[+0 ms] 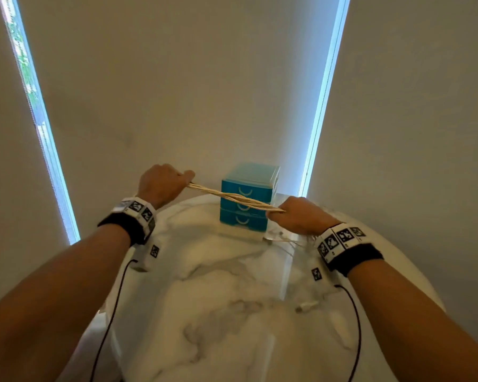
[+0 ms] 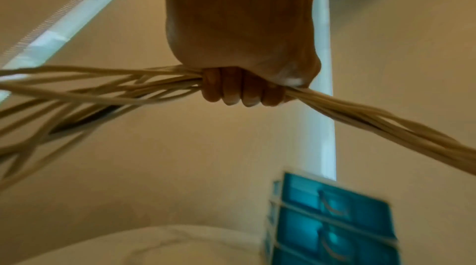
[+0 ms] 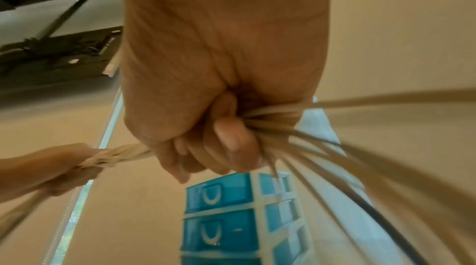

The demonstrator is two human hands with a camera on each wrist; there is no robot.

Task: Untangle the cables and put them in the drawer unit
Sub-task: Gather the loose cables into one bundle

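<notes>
Both hands are up off the table with a bundle of cream-white cables [image 1: 233, 199] pulled tight between them. The left hand [image 1: 162, 183] is clenched into a fist around one end, raised higher and further back; from the left wrist view its curled fingers [image 2: 233, 91] wrap the strands fully, and the loose lengths fan out past the fist on the far side. The right hand [image 1: 300, 215] sits lower and nearer, its fingers [image 3: 231, 137] also closed round the bundle, with several strands spilling out beyond the grip and trailing down toward the tabletop. Between the two fists the cables run as a twisted rope, crossing in front of the blue three-drawer unit [image 1: 246, 201], which stands upright at the far edge of the white marble-patterned round table [image 1: 218, 312]. All three drawers look closed, each with a pale curved handle. A few cable ends with connectors [image 1: 268, 239] lie on the table just below the right hand, and another small plug [image 1: 305, 306] rests nearer the front on the right. Each wrist wears a black band with patterned markers, a thin black wire hanging from it.
</notes>
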